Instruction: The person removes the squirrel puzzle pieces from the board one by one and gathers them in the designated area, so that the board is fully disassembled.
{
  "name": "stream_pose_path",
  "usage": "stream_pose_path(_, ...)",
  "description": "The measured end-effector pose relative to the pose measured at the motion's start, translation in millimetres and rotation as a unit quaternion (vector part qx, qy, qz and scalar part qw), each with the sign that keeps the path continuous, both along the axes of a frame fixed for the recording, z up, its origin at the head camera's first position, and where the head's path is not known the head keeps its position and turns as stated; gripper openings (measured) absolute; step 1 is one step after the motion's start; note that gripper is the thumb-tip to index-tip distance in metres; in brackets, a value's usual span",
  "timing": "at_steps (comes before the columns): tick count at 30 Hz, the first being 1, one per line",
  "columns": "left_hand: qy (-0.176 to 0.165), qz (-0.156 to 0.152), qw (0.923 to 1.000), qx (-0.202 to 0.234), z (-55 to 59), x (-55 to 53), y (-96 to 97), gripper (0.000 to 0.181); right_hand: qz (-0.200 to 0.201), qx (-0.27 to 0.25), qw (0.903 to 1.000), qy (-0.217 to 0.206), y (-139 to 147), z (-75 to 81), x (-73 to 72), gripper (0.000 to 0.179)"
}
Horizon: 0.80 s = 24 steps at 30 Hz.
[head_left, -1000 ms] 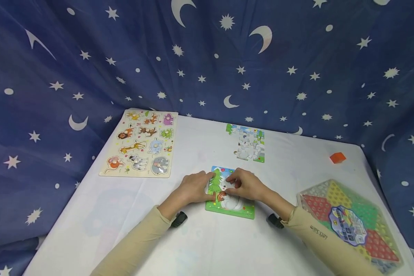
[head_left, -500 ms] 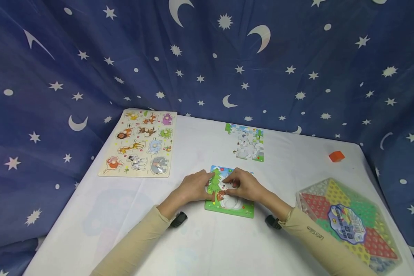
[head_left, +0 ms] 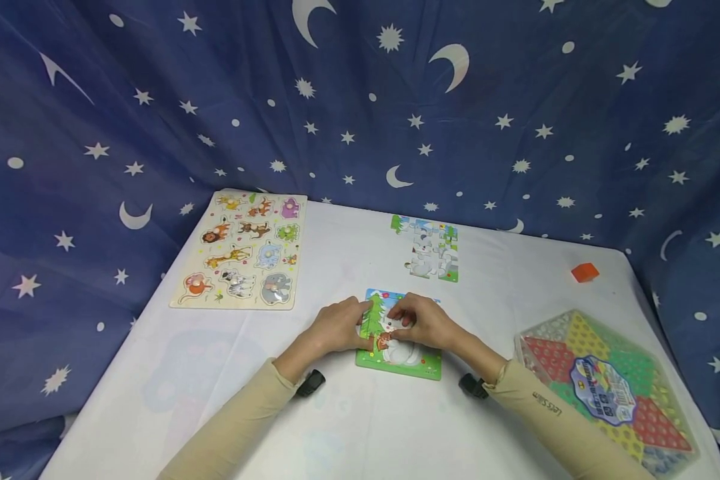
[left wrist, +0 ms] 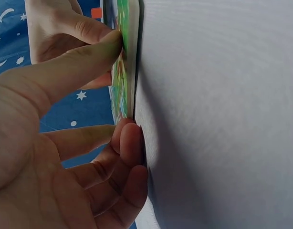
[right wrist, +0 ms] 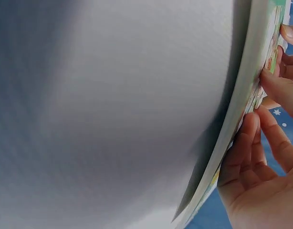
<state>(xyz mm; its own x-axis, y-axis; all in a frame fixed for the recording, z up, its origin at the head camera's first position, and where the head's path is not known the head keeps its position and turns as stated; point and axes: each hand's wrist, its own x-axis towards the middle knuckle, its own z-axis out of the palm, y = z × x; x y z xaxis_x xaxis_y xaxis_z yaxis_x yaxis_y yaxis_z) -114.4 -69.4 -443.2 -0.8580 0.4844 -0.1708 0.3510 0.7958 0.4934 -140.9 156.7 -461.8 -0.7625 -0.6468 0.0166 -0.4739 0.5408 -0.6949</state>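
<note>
A small jigsaw puzzle board [head_left: 399, 367] with a green and blue border lies on the white table; its picture shows a fir tree and a white animal. My left hand [head_left: 338, 326] holds the board at its left side. In the left wrist view the left thumb [left wrist: 106, 47] presses on the face while the fingers curl at the edge. My right hand [head_left: 427, 322] is over the middle of the board, thumb and index finger pinching a puzzle piece at the surface. The right wrist view shows those fingertips [right wrist: 266, 78] against the board; the piece is mostly hidden.
Joined puzzle pieces [head_left: 435, 249] lie behind the board. An animal knob puzzle [head_left: 240, 250] is at the back left. To the right are a hexagonal game box [head_left: 606, 390] and an orange block [head_left: 585, 273]. A starry blue curtain [head_left: 360, 100] hangs behind the table.
Both hands stay on the board, with the right fingers shifting only slightly over its middle. The whole head view has drifted a little.
</note>
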Motion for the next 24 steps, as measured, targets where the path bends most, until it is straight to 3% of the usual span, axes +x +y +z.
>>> stream_pose_path(14, 0.002, -0.001, 1.0000, -0.001, -0.6, -0.2, -0.3, 0.085, 0.023, 0.025, 0.9994, -0.007, -4.8, 4.0, -5.5, 0.025)
stream_pose_path(24, 0.000, 0.000, 1.0000, 0.002, -2.0, -0.9, -0.1, 0.084, -0.001, 0.039, 0.9993, -0.002, -3.2, 5.1, -11.2, 0.025)
